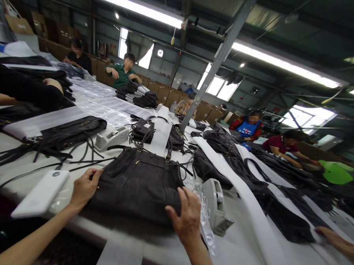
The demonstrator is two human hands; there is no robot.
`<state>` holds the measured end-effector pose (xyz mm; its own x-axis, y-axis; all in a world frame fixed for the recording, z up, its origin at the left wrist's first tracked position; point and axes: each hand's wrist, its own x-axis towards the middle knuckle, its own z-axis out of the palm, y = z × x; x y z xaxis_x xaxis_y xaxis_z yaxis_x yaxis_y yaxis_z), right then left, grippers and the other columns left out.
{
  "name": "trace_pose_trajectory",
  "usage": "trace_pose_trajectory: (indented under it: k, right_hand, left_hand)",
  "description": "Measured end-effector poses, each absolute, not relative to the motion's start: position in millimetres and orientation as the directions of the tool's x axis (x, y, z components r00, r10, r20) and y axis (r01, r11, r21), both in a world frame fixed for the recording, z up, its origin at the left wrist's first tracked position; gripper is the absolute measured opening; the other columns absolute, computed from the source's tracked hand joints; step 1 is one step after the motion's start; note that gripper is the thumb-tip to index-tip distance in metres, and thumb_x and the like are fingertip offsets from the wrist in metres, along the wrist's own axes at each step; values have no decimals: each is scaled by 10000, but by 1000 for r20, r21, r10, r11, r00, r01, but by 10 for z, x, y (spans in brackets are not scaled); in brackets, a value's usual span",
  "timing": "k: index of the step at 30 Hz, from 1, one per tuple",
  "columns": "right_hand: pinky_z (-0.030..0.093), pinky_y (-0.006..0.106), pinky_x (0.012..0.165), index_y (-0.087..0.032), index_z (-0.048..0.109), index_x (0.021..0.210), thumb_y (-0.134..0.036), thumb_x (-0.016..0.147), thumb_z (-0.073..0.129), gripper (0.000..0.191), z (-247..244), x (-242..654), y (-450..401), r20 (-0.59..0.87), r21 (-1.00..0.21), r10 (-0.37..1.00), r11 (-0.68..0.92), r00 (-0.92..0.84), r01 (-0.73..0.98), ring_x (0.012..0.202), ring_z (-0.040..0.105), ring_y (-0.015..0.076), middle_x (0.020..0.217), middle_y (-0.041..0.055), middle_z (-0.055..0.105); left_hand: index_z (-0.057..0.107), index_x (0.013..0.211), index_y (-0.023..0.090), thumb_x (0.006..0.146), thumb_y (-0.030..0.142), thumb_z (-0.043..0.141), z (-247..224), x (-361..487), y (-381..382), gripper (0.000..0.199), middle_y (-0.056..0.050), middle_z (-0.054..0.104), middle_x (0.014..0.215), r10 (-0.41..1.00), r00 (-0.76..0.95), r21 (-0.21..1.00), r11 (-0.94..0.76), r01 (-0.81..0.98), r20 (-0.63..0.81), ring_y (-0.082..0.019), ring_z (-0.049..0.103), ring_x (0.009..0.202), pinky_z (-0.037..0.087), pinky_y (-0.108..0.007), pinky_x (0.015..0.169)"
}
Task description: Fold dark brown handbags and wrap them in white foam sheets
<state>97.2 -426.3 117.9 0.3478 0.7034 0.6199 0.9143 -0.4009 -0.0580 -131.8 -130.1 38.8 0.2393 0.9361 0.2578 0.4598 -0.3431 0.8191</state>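
A dark handbag [138, 182] with two upright handles lies flat on the table in front of me. My left hand [86, 187] is at its left edge, with fingers curled and thumb and forefinger pinched on the bag's side. My right hand [187, 214] rests at the right side, its fingers apart and the fingertips on the bag. A strip of white sheet [160, 137] lies behind the handles. Left of my left hand is a white, flat, phone-like slab [41, 192] with a round dark mark.
Tape dispensers stand behind the bag [113, 138] and to its right [216, 205], beside crumpled clear plastic [204, 221]. More dark bags [73, 133] and white strips [250, 207] cover both sides. A co-worker's hand [334, 239] is at right, another's sleeve [22, 85] at left. A post [216, 67] rises behind.
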Motion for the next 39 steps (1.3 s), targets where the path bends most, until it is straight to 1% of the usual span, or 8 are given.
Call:
trace_pose_trajectory:
  k: [3,7,13,18,22,28,34,39]
  right_hand:
    - [157,596,1078,-261,410,1383,-742,691,577,858,1199,704,-4072,395,27,910,-153,130,988,1283,354,370,1387,133,449]
    - [252,595,1017,-257,405,1383,-792,619,594,951,1057,785,-3836,297,35,931,-233,213,972,1175,444,368,1253,149,538]
    - [404,394,796,-182,554,1177,-675,684,652,703,882,1081,-3662,303,91,925,-266,227,960,854,556,247,932,81,616]
    - [381,357,722,-182,555,1163,-635,714,651,645,785,1095,-3586,354,101,916,-239,190,966,798,556,227,867,61,617]
    - [389,368,779,-170,496,1229,-572,742,674,656,873,1091,-3630,362,44,918,-190,162,981,844,560,229,925,68,621]
    - [285,478,997,-186,518,1192,-661,558,755,827,1187,1089,-3912,327,-9,939,-109,106,994,1032,515,287,1100,101,586]
    - [352,331,703,-191,596,816,-539,738,695,370,1000,1218,-3981,242,130,956,-198,162,972,755,538,216,792,46,603]
    - [299,315,632,-183,574,720,-417,908,522,305,659,1284,-3985,373,175,925,-144,69,974,650,496,181,673,36,559]
  left_hand:
    - [601,900,239,845,567,453,380,-1319,-1276,364,31,632,637,932,239,821,-356,446,274,-169,617,599,402,-227,581]
    - [610,949,253,840,586,449,325,-1332,-1231,386,28,649,648,933,242,807,-353,474,266,-176,619,611,396,-233,580]
    - [578,961,228,887,596,376,308,-1391,-1219,426,9,632,690,889,304,740,-454,496,342,-181,610,638,418,-251,613]
    - [451,1294,176,789,678,497,723,-1388,-1427,714,-163,551,1219,523,592,277,-844,460,613,-336,483,1168,355,-460,998]
    - [378,1384,231,577,659,737,986,-1198,-1707,981,-160,480,1317,192,903,-20,-976,216,385,-391,415,1226,223,-559,1074]
    - [570,1018,189,724,531,698,868,-1056,-1671,468,-82,596,875,209,965,-27,-976,216,156,-239,590,781,448,-305,648]
    - [546,840,180,856,536,527,721,-1021,-1491,357,-39,568,727,116,958,-63,-989,137,261,-186,561,666,376,-265,585]
    - [553,829,190,814,538,598,847,-1150,-1352,352,-47,578,811,120,957,29,-993,116,264,-202,542,773,375,-302,667]
